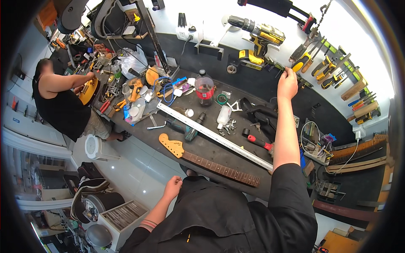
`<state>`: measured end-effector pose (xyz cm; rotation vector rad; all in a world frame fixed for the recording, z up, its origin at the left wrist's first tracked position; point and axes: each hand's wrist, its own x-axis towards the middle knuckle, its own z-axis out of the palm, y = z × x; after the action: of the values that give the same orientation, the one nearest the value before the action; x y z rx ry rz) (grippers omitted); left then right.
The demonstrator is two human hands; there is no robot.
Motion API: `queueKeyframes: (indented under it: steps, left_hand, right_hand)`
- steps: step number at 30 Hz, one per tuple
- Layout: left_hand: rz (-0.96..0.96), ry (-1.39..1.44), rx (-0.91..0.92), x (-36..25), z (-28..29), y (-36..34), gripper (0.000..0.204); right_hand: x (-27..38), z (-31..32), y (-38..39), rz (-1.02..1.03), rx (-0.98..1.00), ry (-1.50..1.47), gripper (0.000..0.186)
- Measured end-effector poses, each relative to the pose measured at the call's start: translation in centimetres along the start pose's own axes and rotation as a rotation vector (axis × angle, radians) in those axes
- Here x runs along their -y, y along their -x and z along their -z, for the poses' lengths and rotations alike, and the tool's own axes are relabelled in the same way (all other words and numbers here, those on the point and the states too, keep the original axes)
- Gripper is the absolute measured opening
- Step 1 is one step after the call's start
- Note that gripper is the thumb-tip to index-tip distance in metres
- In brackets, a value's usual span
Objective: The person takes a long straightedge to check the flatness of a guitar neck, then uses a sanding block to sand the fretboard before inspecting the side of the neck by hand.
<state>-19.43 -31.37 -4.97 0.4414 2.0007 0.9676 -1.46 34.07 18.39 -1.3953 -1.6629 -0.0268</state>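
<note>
My right hand (287, 83) reaches far forward to the dark wall panel, its fingers pinched on a small tool (276, 66) hanging just under the yellow cordless drill (261, 36). My left hand (173, 185) hangs by my side below the workbench edge, fingers curled, holding nothing. On the black workbench (202, 145) in front of me lies a guitar neck (206, 162) with a pale wooden headstock. A long metal straightedge (215, 137) lies diagonally behind it.
A bottle of red drink (204, 88), a white squeeze bottle (223, 114), a red-handled tool (259, 142) and loose hardware crowd the bench. Screwdrivers and files (333, 74) hang on the wall at right. Another person (63, 101) works on a yellow guitar at far left.
</note>
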Motion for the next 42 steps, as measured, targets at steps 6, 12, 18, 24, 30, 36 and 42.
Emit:
queueKeyframes:
  steps: [6, 12, 18, 24, 30, 36, 42]
  left_hand:
    - [-0.066, 0.031, 0.029, -0.4, -0.7, -1.7, 0.015]
    - [-0.091, 0.060, 0.059, -2.6, -0.9, -2.0, 0.019]
    - [-0.076, 0.058, 0.071, -4.2, -0.7, -1.6, 0.020]
    - [-0.184, -0.083, 0.041, -6.2, -1.2, -0.9, 0.020]
    - [-0.120, 0.043, 0.085, -9.8, -2.5, -0.8, 0.022]
    - [-0.280, 0.057, 0.127, -11.2, -3.7, -0.3, 0.024]
    - [-0.175, 0.060, 0.200, -11.4, -3.3, 2.0, 0.031]
  right_hand:
    - [-1.1, 1.2, -0.9, 0.070, 0.126, 0.063, 0.033]
    - [-0.7, 2.2, -0.2, 0.039, 0.271, 0.144, 0.049]
    - [-1.4, 1.9, 1.7, 0.070, 0.287, 0.057, 0.063]
    - [-1.5, 3.7, 12.3, 0.223, 0.266, -0.349, 0.043]
    - [-2.6, 8.4, 25.0, -0.039, 0.592, -0.507, 0.021]
    - [-3.3, 7.8, 29.9, -0.104, 0.777, -0.399, 0.010]
    - [2.9, -1.9, 27.4, 0.417, 0.624, -0.154, 0.019]
